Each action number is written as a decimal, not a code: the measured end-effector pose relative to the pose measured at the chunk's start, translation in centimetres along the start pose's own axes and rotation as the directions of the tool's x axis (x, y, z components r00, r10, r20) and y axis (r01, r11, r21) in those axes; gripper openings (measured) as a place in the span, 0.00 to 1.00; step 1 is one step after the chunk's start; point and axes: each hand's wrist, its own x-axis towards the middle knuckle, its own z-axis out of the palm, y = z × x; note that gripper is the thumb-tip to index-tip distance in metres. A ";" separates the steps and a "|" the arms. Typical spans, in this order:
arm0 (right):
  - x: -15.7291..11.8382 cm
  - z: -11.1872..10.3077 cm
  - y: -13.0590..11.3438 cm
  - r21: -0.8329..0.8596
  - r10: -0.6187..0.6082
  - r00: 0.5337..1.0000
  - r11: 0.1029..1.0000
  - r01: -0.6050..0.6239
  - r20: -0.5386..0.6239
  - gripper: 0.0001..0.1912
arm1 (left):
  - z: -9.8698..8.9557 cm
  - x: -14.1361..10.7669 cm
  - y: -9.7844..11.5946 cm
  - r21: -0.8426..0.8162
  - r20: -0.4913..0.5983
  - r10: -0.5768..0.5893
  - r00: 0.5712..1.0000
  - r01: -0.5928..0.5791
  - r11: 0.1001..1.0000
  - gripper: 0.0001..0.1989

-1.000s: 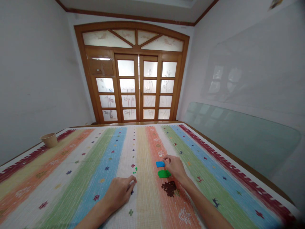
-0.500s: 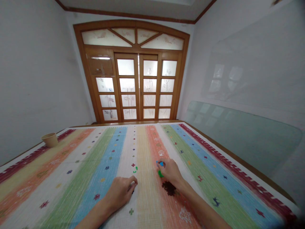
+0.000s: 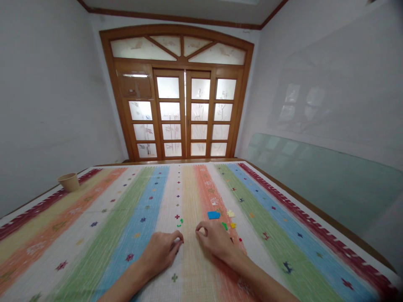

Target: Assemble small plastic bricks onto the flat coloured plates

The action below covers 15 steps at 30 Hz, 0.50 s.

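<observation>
My left hand (image 3: 162, 251) rests on the striped cloth, thumb and forefinger pinched. A whitish bit shows at its fingertips, too small to name. My right hand (image 3: 218, 241) is to the right of it, fingers curled together; something pale shows between them, and I cannot tell whether it is a piece or a fingertip. Just beyond the right hand lie a flat blue piece (image 3: 213, 215), a pale yellow piece (image 3: 231, 213), a yellow piece (image 3: 233, 225) and a green piece (image 3: 224, 226), partly hidden. A tiny red piece (image 3: 240, 239) lies by the wrist. Small green bits (image 3: 180, 223) lie beyond my left hand.
A striped tablecloth (image 3: 119, 235) covers the table. At the far left stands a beige paper cup (image 3: 68, 182). Behind the table are wooden glazed doors (image 3: 185, 113), and a pale glass panel (image 3: 315, 167) leans along the right wall.
My right hand has moved left from the blue piece, closer to my left hand. The blue and yellow pieces are now uncovered, while the brown patch is mostly hidden. My left hand stays put.
</observation>
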 end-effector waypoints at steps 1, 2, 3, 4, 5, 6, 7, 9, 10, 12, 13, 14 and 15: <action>-0.1 0.2 -0.1 0.003 -0.012 1.000 1.000 0.012 0.012 0.11 | 0.0 0.0 0.0 0.003 -0.002 -0.007 1.000 0.007 1.000 0.10; -0.2 0.5 -0.3 0.010 -0.024 0.999 1.000 0.024 0.022 0.11 | 0.0 0.0 0.0 0.008 -0.003 -0.012 1.000 0.012 1.000 0.11; -0.3 0.7 -0.4 0.021 -0.037 0.999 0.999 0.037 0.029 0.11 | 0.1 0.0 0.0 0.016 -0.004 -0.017 1.000 0.017 1.000 0.11; -0.4 0.9 -0.5 0.033 -0.052 0.998 0.998 0.051 0.030 0.11 | 0.1 0.0 0.0 0.025 -0.005 -0.020 1.000 0.021 0.999 0.11; -0.6 1.1 -0.7 0.047 -0.067 0.997 0.997 0.066 0.026 0.10 | 0.1 0.0 0.0 0.033 -0.006 -0.024 1.000 0.024 0.999 0.11; -0.7 1.3 -0.8 0.059 -0.080 0.997 0.995 0.079 0.022 0.10 | 0.2 0.0 0.0 0.040 -0.006 -0.027 1.000 0.028 0.999 0.11; -0.8 1.4 -1.0 0.068 -0.091 0.996 0.994 0.090 0.020 0.10 | 0.2 0.0 0.0 0.044 -0.004 -0.030 1.000 0.031 0.999 0.11; -1.0 1.7 -1.3 0.076 -0.105 0.994 0.992 0.103 0.018 0.11 | 0.2 0.0 0.0 0.046 -0.001 -0.034 0.999 0.034 0.998 0.11; -1.1 1.8 -1.4 0.078 -0.111 0.994 0.991 0.109 0.017 0.11 | 0.2 0.0 0.0 0.047 0.001 -0.037 0.999 0.036 0.998 0.11; -1.2 2.0 -1.6 0.085 -0.127 0.992 0.988 0.125 0.014 0.11 | 0.2 0.0 0.0 0.053 0.005 -0.042 0.999 0.041 0.998 0.11; -1.2 2.1 -1.7 0.089 -0.139 0.990 0.987 0.137 0.011 0.11 | 0.2 0.0 0.0 0.056 0.008 -0.044 0.999 0.043 0.997 0.11; -1.2 2.2 -1.8 0.091 -0.152 0.988 0.984 0.151 0.010 0.11 | 0.2 0.0 0.0 0.058 0.012 -0.046 0.999 0.045 0.997 0.11; -1.1 2.3 -1.8 0.093 -0.165 0.986 0.982 0.163 0.012 0.11 | 0.2 0.0 0.0 0.058 0.016 -0.046 0.999 0.045 0.997 0.11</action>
